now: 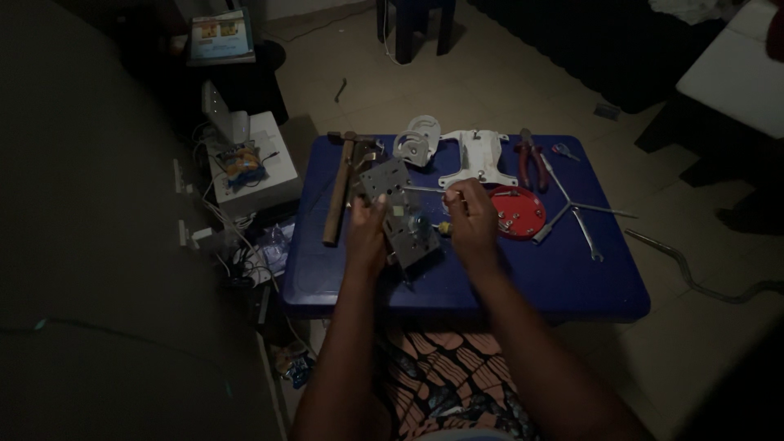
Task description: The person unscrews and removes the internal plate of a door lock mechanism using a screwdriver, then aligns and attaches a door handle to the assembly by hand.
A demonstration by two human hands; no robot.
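A grey metal plate assembly [400, 214] with small parts fixed to it stands tilted over the blue table [563, 282]. My left hand [367, 233] grips its left edge. My right hand [472, 219] holds a thin screwdriver [425, 189], whose shaft points left to the plate's upper part. A small yellow piece [445, 228] shows just left of my right hand, next to the plate.
On the table lie a wooden-handled hammer [339, 192], white plastic housing parts [478, 155], red-handled pliers [532, 163], a red round lid [518, 212] with screws in it and wrenches [584, 220]. A white box [273, 167] and cables sit on the floor to the left.
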